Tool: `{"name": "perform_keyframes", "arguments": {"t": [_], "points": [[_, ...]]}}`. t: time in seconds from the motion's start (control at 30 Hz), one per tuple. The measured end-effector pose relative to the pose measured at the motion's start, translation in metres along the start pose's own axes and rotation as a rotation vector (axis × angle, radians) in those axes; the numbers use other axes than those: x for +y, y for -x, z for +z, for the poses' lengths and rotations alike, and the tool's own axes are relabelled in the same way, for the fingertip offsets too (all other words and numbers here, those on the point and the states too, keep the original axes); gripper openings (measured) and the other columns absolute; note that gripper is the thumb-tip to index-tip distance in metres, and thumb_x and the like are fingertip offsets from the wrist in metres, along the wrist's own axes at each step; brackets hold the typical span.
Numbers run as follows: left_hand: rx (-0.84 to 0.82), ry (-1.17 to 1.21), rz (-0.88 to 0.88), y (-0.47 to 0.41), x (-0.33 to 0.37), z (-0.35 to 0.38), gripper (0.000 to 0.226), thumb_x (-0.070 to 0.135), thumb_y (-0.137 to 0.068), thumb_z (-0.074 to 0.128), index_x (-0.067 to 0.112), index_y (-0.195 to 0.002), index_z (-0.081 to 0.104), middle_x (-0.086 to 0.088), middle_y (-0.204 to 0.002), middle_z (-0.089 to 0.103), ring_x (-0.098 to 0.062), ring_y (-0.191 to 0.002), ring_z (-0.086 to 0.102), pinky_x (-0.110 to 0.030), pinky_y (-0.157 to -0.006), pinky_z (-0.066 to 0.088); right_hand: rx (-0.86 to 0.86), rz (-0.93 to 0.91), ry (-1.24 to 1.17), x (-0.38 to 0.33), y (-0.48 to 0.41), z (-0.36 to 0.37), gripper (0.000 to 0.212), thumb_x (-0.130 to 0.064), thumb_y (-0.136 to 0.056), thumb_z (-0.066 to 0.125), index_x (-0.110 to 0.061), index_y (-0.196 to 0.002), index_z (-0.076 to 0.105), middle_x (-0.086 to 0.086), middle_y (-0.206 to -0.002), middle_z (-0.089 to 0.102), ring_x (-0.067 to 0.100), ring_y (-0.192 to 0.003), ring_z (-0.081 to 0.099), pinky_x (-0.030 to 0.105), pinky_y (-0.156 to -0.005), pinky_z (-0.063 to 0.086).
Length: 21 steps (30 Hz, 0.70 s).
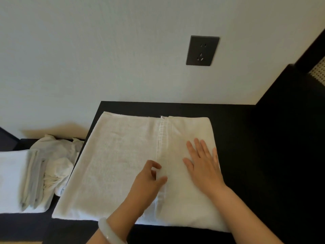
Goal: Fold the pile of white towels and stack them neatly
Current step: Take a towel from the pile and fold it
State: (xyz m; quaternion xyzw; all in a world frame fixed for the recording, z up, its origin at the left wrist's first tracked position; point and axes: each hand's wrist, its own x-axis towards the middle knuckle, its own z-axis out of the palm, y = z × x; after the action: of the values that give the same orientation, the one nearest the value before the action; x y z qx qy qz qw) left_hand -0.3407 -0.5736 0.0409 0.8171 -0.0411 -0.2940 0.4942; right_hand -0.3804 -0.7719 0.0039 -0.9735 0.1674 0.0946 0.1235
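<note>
A white towel [119,161] lies flat on the black table [237,138]. Its right part is folded over, so a woven hem runs up the middle. My left hand [149,178], a pale bangle on its wrist, sits at that hem with curled fingers, and thumb and forefinger pinch the flap's edge. My right hand [202,162] rests flat with spread fingers on the folded right part. A stack of folded white towels [15,180] lies at the far left. A crumpled pile of unfolded towels [56,155] sits between the stack and the table.
The table's back edge meets a pale wall with a dark power socket [202,51]. Dark furniture [299,120] rises on the right beside the table. The stack and pile lie on a lower dark surface to the left.
</note>
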Motion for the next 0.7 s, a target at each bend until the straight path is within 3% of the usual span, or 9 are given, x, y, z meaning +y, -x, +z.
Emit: {"name": "perform_keyframes", "arguments": {"t": [0.1,0.27,0.33,0.43,0.5,0.6,0.7], "points": [[-0.053,-0.024,0.016,0.012,-0.006,0.009,0.041,0.028,-0.087,0.072,0.028,-0.113,0.041,0.001,-0.099,0.059,-0.012,-0.083,0.064,-0.018,-0.061,0.050,-0.062,-0.015,-0.197,0.010,0.024,-0.007,0.063,-0.055,-0.103,0.024,-0.034,-0.158,0.002,-0.013,-0.164,-0.015,0.001,-0.146,-0.025,0.037,-0.121,-0.016],[-0.150,-0.145,0.103,0.016,-0.017,0.018,0.062,0.023,-0.080,0.077,0.042,-0.122,0.036,0.013,-0.117,0.040,-0.008,-0.091,0.056,-0.015,-0.065,0.047,-0.177,-0.194,-0.407,0.044,0.090,0.002,0.077,-0.081,-0.085,0.024,-0.049,-0.152,0.003,-0.035,-0.155,-0.021,-0.012,-0.142,-0.025,0.032,-0.123,-0.010],[-0.149,-0.145,0.137,0.018,-0.019,0.020,0.058,0.014,-0.082,0.074,0.039,-0.123,0.042,0.011,-0.119,0.038,-0.005,-0.089,0.053,-0.011,-0.063,0.047,-0.236,-0.199,-0.480,0.057,0.108,0.001,0.084,-0.077,-0.086,0.042,-0.050,-0.152,-0.002,-0.040,-0.153,-0.024,-0.012,-0.141,-0.024,0.031,-0.122,-0.006],[-0.125,-0.089,0.156,0.020,-0.021,0.024,0.055,0.005,-0.082,0.071,0.034,-0.123,0.048,0.009,-0.121,0.038,-0.002,-0.093,0.050,-0.007,-0.064,0.045,-0.290,-0.189,-0.403,0.059,0.123,-0.001,0.099,-0.063,-0.085,0.062,-0.050,-0.151,-0.011,-0.042,-0.148,-0.031,-0.016,-0.137,-0.028,0.027,-0.119,-0.004],[-0.118,-0.017,0.121,0.020,-0.021,0.025,0.057,0.001,-0.080,0.073,0.032,-0.123,0.051,0.006,-0.124,0.041,-0.007,-0.100,0.051,-0.013,-0.074,0.050,-0.230,-0.166,-0.335,0.050,0.128,-0.003,0.092,-0.054,-0.091,0.061,-0.050,-0.150,-0.010,-0.041,-0.147,-0.031,-0.018,-0.137,-0.026,0.024,-0.120,0.000],[-0.131,0.282,-0.002,0.020,-0.014,0.023,0.057,-0.008,-0.077,0.074,0.025,-0.121,0.059,-0.001,-0.123,0.056,-0.022,-0.106,0.061,-0.039,-0.088,0.057,-0.078,-0.126,-0.231,0.036,0.133,-0.005,0.077,-0.038,-0.100,0.052,-0.042,-0.155,-0.002,-0.031,-0.154,-0.023,-0.013,-0.142,-0.020,0.021,-0.121,0.006],[-0.152,0.451,-0.073,0.017,-0.007,0.023,0.056,-0.014,-0.077,0.072,0.016,-0.122,0.060,-0.006,-0.118,0.063,-0.025,-0.102,0.065,-0.045,-0.093,0.055,0.009,-0.146,-0.085,0.028,0.139,-0.002,0.080,-0.024,-0.100,0.051,-0.032,-0.157,-0.005,-0.019,-0.158,-0.021,0.000,-0.147,-0.021,0.020,-0.116,-0.010]]}}
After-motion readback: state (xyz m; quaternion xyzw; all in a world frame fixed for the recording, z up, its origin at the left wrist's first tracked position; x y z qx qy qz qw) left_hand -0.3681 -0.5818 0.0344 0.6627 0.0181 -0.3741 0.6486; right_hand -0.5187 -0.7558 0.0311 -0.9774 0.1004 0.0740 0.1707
